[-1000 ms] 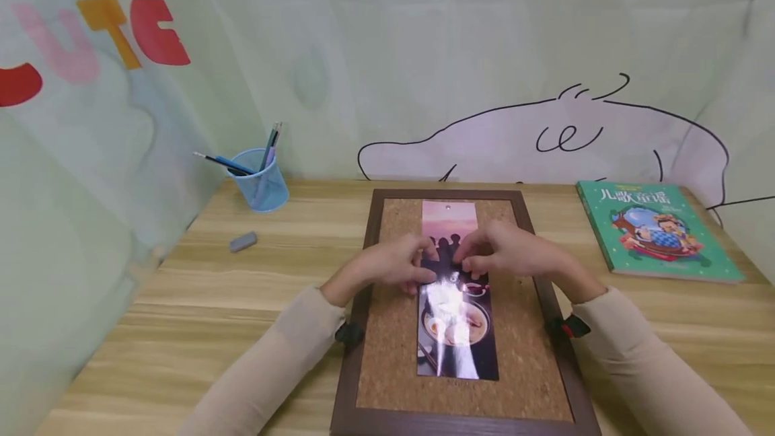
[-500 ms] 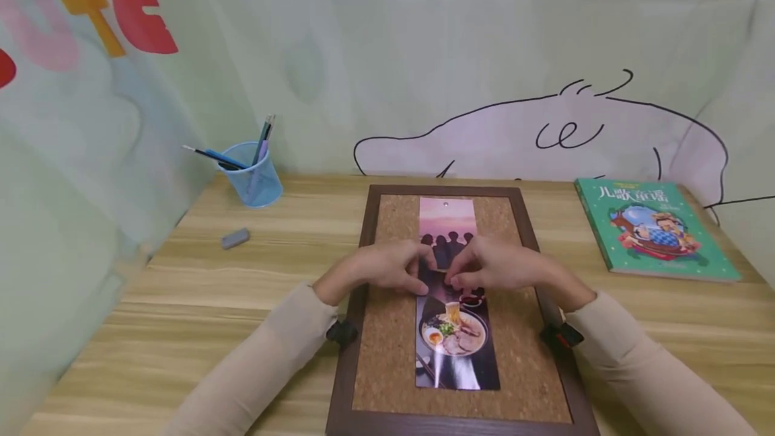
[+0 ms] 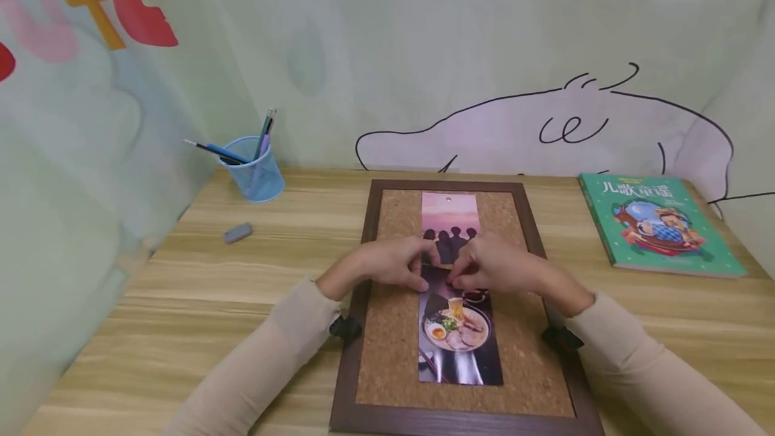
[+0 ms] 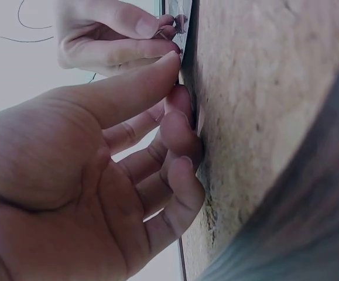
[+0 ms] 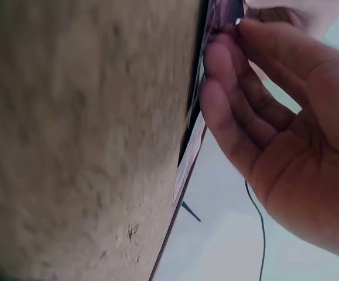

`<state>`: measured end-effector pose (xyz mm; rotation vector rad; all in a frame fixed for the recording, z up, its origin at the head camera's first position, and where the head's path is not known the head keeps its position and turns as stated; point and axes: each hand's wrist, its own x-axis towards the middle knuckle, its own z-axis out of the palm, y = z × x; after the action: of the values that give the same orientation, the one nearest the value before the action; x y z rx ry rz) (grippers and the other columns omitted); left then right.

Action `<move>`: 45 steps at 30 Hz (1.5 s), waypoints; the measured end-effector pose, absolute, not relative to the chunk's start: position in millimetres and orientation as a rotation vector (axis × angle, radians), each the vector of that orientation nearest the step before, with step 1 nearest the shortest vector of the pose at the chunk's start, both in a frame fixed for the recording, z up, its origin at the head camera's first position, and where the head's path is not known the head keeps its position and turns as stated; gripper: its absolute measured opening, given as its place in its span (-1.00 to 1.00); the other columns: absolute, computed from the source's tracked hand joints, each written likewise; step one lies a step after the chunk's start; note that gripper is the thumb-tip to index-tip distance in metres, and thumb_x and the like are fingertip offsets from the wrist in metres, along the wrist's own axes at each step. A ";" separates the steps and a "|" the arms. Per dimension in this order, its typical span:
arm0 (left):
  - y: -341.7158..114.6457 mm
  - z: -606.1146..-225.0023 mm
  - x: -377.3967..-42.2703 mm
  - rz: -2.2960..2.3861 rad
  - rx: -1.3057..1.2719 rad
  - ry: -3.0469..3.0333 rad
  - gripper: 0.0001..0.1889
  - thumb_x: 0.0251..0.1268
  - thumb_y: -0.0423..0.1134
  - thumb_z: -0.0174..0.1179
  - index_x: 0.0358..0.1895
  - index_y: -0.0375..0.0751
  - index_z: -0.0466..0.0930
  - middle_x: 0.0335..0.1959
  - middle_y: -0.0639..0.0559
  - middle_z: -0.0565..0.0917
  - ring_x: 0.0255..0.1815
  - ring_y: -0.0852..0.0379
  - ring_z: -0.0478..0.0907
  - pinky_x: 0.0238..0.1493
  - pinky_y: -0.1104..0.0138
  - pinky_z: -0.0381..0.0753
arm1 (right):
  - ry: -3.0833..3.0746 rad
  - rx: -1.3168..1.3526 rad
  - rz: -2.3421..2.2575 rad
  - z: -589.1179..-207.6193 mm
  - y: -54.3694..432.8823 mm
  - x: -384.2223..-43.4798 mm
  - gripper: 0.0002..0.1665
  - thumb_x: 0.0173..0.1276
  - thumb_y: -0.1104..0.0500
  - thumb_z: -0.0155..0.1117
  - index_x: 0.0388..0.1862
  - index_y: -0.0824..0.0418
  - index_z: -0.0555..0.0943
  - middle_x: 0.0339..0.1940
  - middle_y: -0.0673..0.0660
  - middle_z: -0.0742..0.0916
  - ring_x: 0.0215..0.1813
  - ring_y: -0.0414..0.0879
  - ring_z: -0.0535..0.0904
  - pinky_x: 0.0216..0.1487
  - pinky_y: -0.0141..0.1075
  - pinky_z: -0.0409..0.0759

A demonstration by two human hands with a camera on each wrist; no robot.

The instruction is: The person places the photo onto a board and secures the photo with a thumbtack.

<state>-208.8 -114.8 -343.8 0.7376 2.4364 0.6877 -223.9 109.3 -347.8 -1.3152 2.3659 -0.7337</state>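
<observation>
A framed cork board [image 3: 390, 355] lies flat on the table, carrying two glossy photos. The upper photo [image 3: 450, 214] has a pink sky over silhouetted people, with a small thumbtack [image 3: 448, 199] near its top edge. Below it lies a ramen photo [image 3: 460, 362], its upper edge between both hands. My left hand [image 3: 393, 262] rests its fingertips at this photo's upper left, fingers loosely bent. From the right, my right hand [image 3: 499, 264] pinches a small thumbtack at the ramen photo's top; the fingers mostly hide it, and only a tiny glint shows in the right wrist view.
A blue mesh pen cup [image 3: 263, 184] with several pencils stands at the back left. Nearer lies a grey eraser [image 3: 238, 232]. A green children's book [image 3: 660, 227] lies at the back right. A printed curtain [image 3: 424, 52] hangs behind the table [image 3: 242, 301].
Both hands have shifted slightly toward me, from the silhouettes down to the ramen photo's top edge. The right fingertips stay pinched. The head view has tilted a little.
</observation>
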 end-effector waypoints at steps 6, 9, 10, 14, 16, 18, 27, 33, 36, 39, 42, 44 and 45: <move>-115.4 -344.5 -207.4 0.709 0.729 2.416 -0.63 0.22 -0.34 0.40 0.07 -0.17 0.53 -0.52 0.10 0.60 -0.53 0.25 0.48 -0.46 0.43 0.39 | 2.458 -1.309 -0.680 -350.0 106.1 -215.9 -0.89 0.23 0.34 0.44 -0.35 0.13 0.78 -0.41 -0.11 0.75 -0.40 -0.35 0.55 -0.39 -0.44 0.56; -114.4 -343.4 -206.7 0.709 0.744 2.413 -0.63 0.22 -0.34 0.40 0.07 -0.16 0.53 -0.51 0.10 0.60 -0.52 0.25 0.48 -0.45 0.43 0.40 | 2.439 -1.291 -0.675 -349.8 107.0 -214.7 -0.84 0.24 0.35 0.42 -0.39 0.09 0.73 -0.45 -0.14 0.70 -0.41 -0.32 0.52 -0.40 -0.42 0.54; -114.3 -343.0 -206.9 0.707 0.748 2.414 -0.63 0.22 -0.34 0.40 0.07 -0.17 0.53 -0.51 0.10 0.60 -0.52 0.25 0.48 -0.45 0.43 0.39 | 2.429 -1.291 -0.675 -349.7 107.4 -215.1 -0.83 0.26 0.35 0.41 -0.39 0.08 0.71 -0.45 -0.15 0.68 -0.41 -0.32 0.51 -0.40 -0.41 0.53; -115.2 -339.7 -207.5 0.703 0.758 2.433 -0.63 0.19 -0.35 0.41 0.04 -0.17 0.54 -0.51 0.09 0.59 -0.52 0.24 0.47 -0.46 0.43 0.40 | 2.381 -1.297 -0.678 -348.0 107.4 -217.8 -0.83 0.34 0.34 0.35 -0.38 0.07 0.67 -0.43 -0.13 0.64 -0.38 -0.30 0.49 -0.37 -0.39 0.51; -115.3 -339.3 -208.3 0.693 0.760 2.443 -0.63 0.19 -0.35 0.42 0.04 -0.16 0.54 -0.51 0.09 0.59 -0.52 0.24 0.48 -0.46 0.43 0.40 | 2.363 -1.303 -0.673 -347.3 107.4 -219.2 -0.84 0.37 0.33 0.32 -0.37 0.08 0.67 -0.42 -0.12 0.63 -0.36 -0.28 0.48 -0.35 -0.38 0.51; -114.7 -339.2 -208.8 0.692 0.762 2.446 -0.63 0.18 -0.35 0.42 0.04 -0.15 0.54 -0.51 0.09 0.60 -0.52 0.23 0.49 -0.46 0.43 0.41 | 2.347 -1.312 -0.669 -347.3 107.7 -220.5 -0.85 0.39 0.33 0.31 -0.35 0.10 0.67 -0.40 -0.10 0.62 -0.35 -0.27 0.48 -0.32 -0.36 0.51; -109.1 -337.6 -209.1 0.655 0.742 2.468 -0.62 0.17 -0.36 0.43 0.02 -0.10 0.52 -0.50 0.07 0.60 -0.50 0.21 0.50 -0.46 0.40 0.41 | 2.212 -1.173 -0.791 -350.3 108.7 -230.4 -0.87 0.47 0.32 0.21 -0.32 0.18 0.61 -0.42 -0.05 0.58 -0.36 -0.21 0.46 -0.35 -0.37 0.44; -106.9 -336.0 -208.4 0.624 0.736 2.483 -0.61 0.17 -0.34 0.43 0.03 -0.07 0.52 -0.49 0.08 0.61 -0.48 0.19 0.51 -0.44 0.38 0.41 | 2.258 -1.069 -0.772 -348.7 107.0 -229.0 -0.94 0.44 0.31 0.25 -0.26 0.20 0.55 -0.47 -0.01 0.56 -0.44 -0.20 0.44 -0.43 -0.37 0.41; -106.6 -336.7 -207.9 0.627 0.740 2.486 -0.61 0.17 -0.35 0.44 0.02 -0.07 0.52 -0.49 0.08 0.61 -0.48 0.19 0.52 -0.44 0.39 0.41 | 2.305 -1.014 -0.746 -348.4 104.7 -226.2 -0.90 0.41 0.30 0.29 -0.27 0.18 0.52 -0.51 0.00 0.55 -0.49 -0.20 0.43 -0.47 -0.38 0.38; -107.4 -337.7 -207.4 0.636 0.735 2.485 -0.61 0.17 -0.35 0.43 0.02 -0.08 0.52 -0.50 0.08 0.60 -0.49 0.19 0.51 -0.45 0.39 0.40 | 2.359 -0.977 -0.708 -349.0 99.4 -223.6 -0.87 0.38 0.30 0.32 -0.31 0.14 0.53 -0.55 -0.01 0.55 -0.52 -0.20 0.43 -0.50 -0.39 0.36; -109.2 -340.6 -206.9 0.654 0.715 2.468 -0.61 0.18 -0.36 0.42 0.03 -0.09 0.51 -0.50 0.06 0.60 -0.49 0.19 0.51 -0.46 0.39 0.41 | 2.397 -0.933 -0.656 -349.2 93.2 -221.8 -0.85 0.36 0.28 0.35 -0.32 0.11 0.53 -0.56 -0.01 0.57 -0.53 -0.19 0.45 -0.51 -0.38 0.37; -110.6 -343.4 -206.6 0.673 0.696 2.458 -0.62 0.20 -0.37 0.41 0.04 -0.09 0.51 -0.50 0.06 0.60 -0.49 0.19 0.51 -0.45 0.39 0.41 | 2.413 -0.907 -0.619 -349.8 89.2 -222.0 -0.84 0.36 0.27 0.37 -0.32 0.09 0.54 -0.54 -0.01 0.59 -0.51 -0.18 0.47 -0.49 -0.38 0.40; -111.1 -344.8 -206.6 0.686 0.688 2.455 -0.62 0.20 -0.37 0.41 0.04 -0.10 0.50 -0.50 0.06 0.59 -0.49 0.19 0.50 -0.46 0.40 0.41 | 2.421 -0.895 -0.602 -350.3 87.5 -222.8 -0.84 0.35 0.26 0.37 -0.32 0.09 0.54 -0.53 -0.01 0.60 -0.50 -0.17 0.48 -0.49 -0.37 0.41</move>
<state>-206.6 -111.1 -344.8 0.6880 2.4547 0.6861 -222.8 87.5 -350.3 -0.8950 2.4210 -0.6019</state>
